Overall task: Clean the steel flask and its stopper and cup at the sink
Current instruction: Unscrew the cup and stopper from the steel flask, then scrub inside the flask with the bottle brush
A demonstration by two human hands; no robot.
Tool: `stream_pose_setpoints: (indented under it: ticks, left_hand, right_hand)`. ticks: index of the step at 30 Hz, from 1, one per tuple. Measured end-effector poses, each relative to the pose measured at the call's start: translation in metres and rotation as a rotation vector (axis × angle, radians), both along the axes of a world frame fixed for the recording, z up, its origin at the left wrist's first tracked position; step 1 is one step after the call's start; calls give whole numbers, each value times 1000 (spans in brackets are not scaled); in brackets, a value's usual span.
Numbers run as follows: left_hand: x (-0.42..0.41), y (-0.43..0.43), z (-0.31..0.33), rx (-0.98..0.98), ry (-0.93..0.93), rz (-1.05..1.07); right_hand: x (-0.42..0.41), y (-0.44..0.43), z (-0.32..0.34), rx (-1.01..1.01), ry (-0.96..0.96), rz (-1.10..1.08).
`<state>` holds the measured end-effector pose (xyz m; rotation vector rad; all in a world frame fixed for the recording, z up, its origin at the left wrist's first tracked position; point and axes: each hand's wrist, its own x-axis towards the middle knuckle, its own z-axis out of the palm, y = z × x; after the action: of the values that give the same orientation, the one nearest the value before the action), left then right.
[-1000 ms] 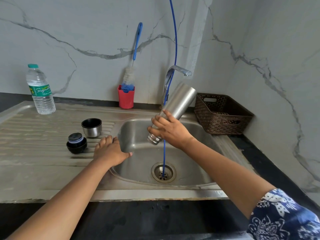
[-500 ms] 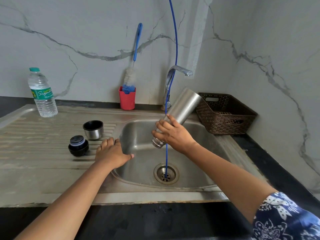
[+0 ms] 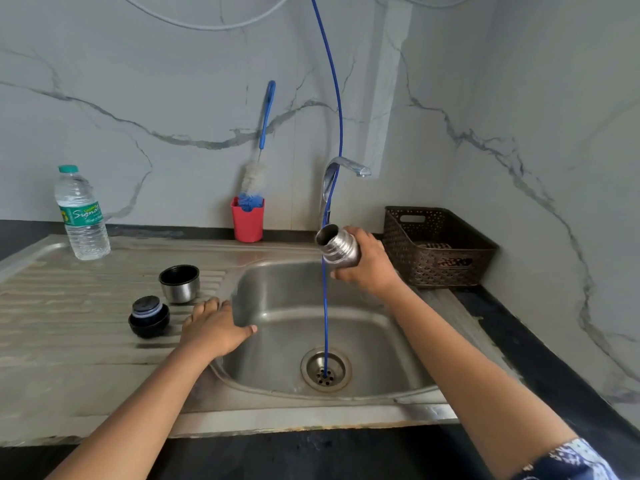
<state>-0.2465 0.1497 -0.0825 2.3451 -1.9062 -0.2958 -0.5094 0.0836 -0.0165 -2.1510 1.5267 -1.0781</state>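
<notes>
Flask over sink, near tap, mouth tilted up-left. Right grip wrapped round its body below neck; left grip flat on sink rim, empty. Likely rigid, light, slippery wet: hold body firmly.

Most of the flask is hidden behind the right hand gripping it; only its threaded neck and open mouth show. The blue hose runs out past the top edge. What lies inside the basket is too dim to tell. The bottom edge cuts off the patterned sleeve.
</notes>
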Motion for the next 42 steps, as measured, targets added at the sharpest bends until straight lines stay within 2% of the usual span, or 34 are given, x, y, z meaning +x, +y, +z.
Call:
stream_pose_setpoints:
  ticks: [3, 6, 10, 12, 15, 21, 26, 31, 37, 39, 40, 42]
  left_hand:
    - [1, 0, 4, 10, 50, 5]
    - [2, -3, 11, -52, 165, -13]
    - [-4, -2, 24, -237, 539, -256]
    - [-12, 0, 31, -286, 643, -342]
    - [-22, -3, 35, -328, 721, -396]
    - [-43, -7, 44, -272, 772, -410]
    - [-31, -14, 47, -480, 805, -302]
    - [1, -24, 67, -579, 694, -201]
    - [58, -42, 103, -719, 662, -92]
    - [78, -51, 112, -722, 620, -54]
    - [90, -56, 115, -726, 595, -37]
    - [113, -66, 120, -726, 547, -15]
  right_hand:
    - [-10, 5, 7, 184, -424, 113]
    - [-13, 13, 20, 257, -577, 165]
    - [-10, 16, 34, 269, -644, 195]
    - [-6, 16, 39, 278, -655, 207]
    - [4, 19, 47, 293, -688, 237]
    - [31, 16, 52, 321, -752, 261]
    - [60, 10, 62, 333, -806, 305]
    - [106, -3, 77, 338, -806, 335]
    - [153, -26, 114, 331, -781, 519]
    - [161, -59, 124, 154, -614, 437]
    - [162, -81, 128, 11, -455, 353]
    - [157, -127, 133, -268, -17, 187]
